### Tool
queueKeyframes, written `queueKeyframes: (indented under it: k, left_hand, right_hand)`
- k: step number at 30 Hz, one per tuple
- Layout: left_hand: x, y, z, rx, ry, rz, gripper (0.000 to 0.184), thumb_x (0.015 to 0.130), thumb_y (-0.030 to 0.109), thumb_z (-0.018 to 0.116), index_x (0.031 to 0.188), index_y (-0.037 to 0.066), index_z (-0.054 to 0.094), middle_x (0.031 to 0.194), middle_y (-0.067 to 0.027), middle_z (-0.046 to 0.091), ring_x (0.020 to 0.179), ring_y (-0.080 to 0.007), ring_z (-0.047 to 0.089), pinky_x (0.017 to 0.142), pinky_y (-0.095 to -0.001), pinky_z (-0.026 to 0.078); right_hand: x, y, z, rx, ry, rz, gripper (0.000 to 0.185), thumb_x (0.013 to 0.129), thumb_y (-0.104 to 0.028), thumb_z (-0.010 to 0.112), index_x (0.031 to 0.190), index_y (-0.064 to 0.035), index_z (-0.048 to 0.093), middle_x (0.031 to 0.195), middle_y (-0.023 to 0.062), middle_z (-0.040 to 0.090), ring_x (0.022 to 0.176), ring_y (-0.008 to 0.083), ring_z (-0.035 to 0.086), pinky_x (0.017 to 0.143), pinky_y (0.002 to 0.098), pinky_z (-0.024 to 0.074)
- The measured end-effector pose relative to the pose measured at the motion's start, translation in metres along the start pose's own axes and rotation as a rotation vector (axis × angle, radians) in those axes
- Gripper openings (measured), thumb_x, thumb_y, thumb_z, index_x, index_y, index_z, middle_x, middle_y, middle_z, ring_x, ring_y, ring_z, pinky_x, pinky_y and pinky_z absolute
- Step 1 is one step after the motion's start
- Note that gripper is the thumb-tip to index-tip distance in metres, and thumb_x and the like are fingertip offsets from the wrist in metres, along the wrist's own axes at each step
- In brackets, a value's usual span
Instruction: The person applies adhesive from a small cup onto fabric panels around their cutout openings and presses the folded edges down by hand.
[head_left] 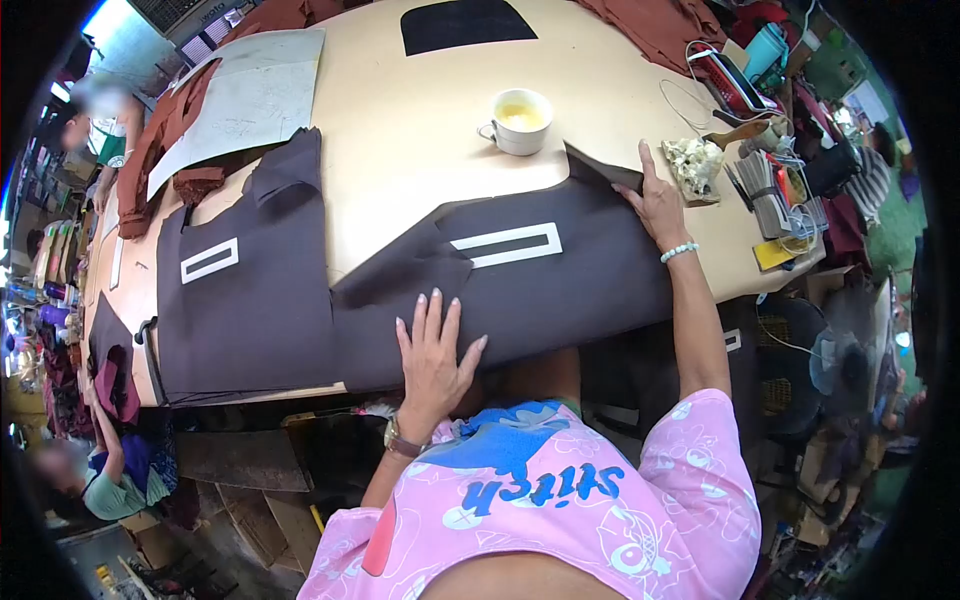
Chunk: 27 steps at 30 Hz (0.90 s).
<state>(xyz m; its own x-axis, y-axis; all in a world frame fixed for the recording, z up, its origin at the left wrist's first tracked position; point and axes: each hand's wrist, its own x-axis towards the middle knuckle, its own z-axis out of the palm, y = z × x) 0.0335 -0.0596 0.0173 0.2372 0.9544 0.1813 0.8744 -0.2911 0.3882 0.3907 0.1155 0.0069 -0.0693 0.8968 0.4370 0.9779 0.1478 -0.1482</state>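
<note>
A dark brown cut fabric piece (580,300) lies before me and hangs over the table's front edge. On it is a white rectangular frame-shaped strip (540,240), partly covered by a fold at its left end. My left hand (432,355) rests flat on the fabric near the front edge, fingers spread. At the right end, my right hand (660,205) touches the fabric's edge with thumb and index finger apart; its other fingers are partly hidden. To the left lies a second dark brown piece (250,320) with a similar white frame (210,260).
A white cup (522,125) of yellowish liquid stands beyond the fabric. Right of my hand are a pale rough lump (693,167), a brush (738,133) and bundled pieces (768,195). A pale pattern sheet (250,105) covers rust-coloured cloth. Two people are at the left.
</note>
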Motion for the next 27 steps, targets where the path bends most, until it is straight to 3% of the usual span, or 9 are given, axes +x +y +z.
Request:
queueKeyframes:
  k: [6,8,10,13,14,17,18,21,27]
  left_hand:
    - [-0.007,0.0,0.002,0.009,0.015,-0.003,0.052,0.084,0.032,0.059,0.126,0.004,0.047,0.137,-0.0182,0.036,0.128,-0.0348,0.032,0.102,-0.059,0.019]
    - [0.0,-0.006,-0.001,0.018,0.065,0.0,0.05,0.082,0.029,0.061,0.124,0.004,0.049,0.136,-0.0177,0.038,0.127,-0.0346,0.034,0.103,-0.0574,0.02]
    - [0.007,-0.014,-0.006,0.036,0.117,0.001,0.051,0.081,0.028,0.062,0.124,0.004,0.049,0.136,-0.0176,0.038,0.127,-0.0347,0.034,0.103,-0.0561,0.021]
    - [0.016,-0.026,-0.013,0.036,0.148,-0.002,0.054,0.079,0.026,0.064,0.126,0.004,0.048,0.137,-0.0184,0.036,0.128,-0.0353,0.031,0.103,-0.0539,0.023]
    - [0.018,-0.029,-0.014,0.036,0.152,-0.005,0.055,0.079,0.026,0.065,0.126,0.004,0.047,0.138,-0.0186,0.036,0.129,-0.0355,0.031,0.103,-0.0537,0.023]
    - [0.021,-0.038,-0.007,0.015,0.145,-0.02,0.056,0.08,0.029,0.064,0.126,0.003,0.047,0.138,-0.0197,0.035,0.13,-0.0361,0.029,0.104,-0.0533,0.022]
    - [0.021,-0.04,-0.003,0.008,0.135,-0.029,0.056,0.08,0.029,0.064,0.126,0.003,0.047,0.138,-0.0197,0.035,0.13,-0.0361,0.029,0.104,-0.0533,0.022]
    - [0.022,-0.041,-0.001,-0.01,0.116,-0.041,0.056,0.081,0.032,0.062,0.126,0.002,0.047,0.137,-0.0202,0.036,0.129,-0.0366,0.03,0.104,-0.0535,0.022]
    - [0.022,-0.04,-0.006,-0.034,0.141,-0.036,0.055,0.081,0.032,0.062,0.125,0.002,0.048,0.136,-0.0205,0.037,0.128,-0.0368,0.031,0.103,-0.0538,0.023]
  right_hand:
    - [-0.005,-0.005,-0.003,-0.02,0.012,0.119,0.088,0.076,-0.039,0.069,0.141,-0.0066,0.019,0.06,0.0182,0.058,0.056,0.0354,0.059,0.051,0.0417,0.0465]
    - [-0.008,-0.002,-0.003,-0.059,0.137,0.046,0.088,0.076,-0.039,0.069,0.141,-0.0053,0.019,0.068,0.0196,0.06,0.06,0.0357,0.06,0.054,0.041,0.0479]
    - [-0.011,-0.003,-0.004,-0.059,0.245,0.013,0.088,0.075,-0.037,0.069,0.141,-0.0042,0.019,0.098,0.0223,0.06,0.082,0.0359,0.061,0.07,0.0401,0.0498]
    - [-0.004,-0.015,-0.012,-0.107,0.302,0.048,0.087,0.075,-0.036,0.069,0.141,-0.0045,0.021,0.12,0.0223,0.049,0.102,0.0365,0.053,0.086,0.0405,0.0451]
    - [0.002,-0.023,-0.015,0.0,0.281,0.095,0.08,0.074,-0.039,0.069,0.136,-0.0049,0.032,0.125,0.0212,0.045,0.113,0.036,0.046,0.093,0.0428,0.039]
    - [0.032,-0.052,-0.022,-0.034,0.275,-0.091,0.073,0.072,-0.043,0.069,0.129,-0.0044,0.043,0.124,0.0206,0.047,0.113,0.0355,0.046,0.095,0.0435,0.0371]
    - [0.044,-0.062,-0.022,0.042,0.234,-0.132,0.066,0.073,-0.048,0.066,0.122,-0.0056,0.052,0.126,0.0202,0.047,0.116,0.0347,0.044,0.097,0.0459,0.0327]
    - [0.077,-0.092,-0.015,-0.032,0.05,-0.275,0.065,0.074,-0.055,0.059,0.117,-0.007,0.057,0.131,0.021,0.042,0.123,0.0365,0.037,0.101,0.0497,0.0272]
    - [0.124,-0.138,0.008,-0.136,-0.388,-0.215,0.072,0.069,-0.069,0.053,0.107,-0.0084,0.067,0.142,0.0209,0.028,0.134,0.0411,0.014,0.106,0.0577,0.0099]
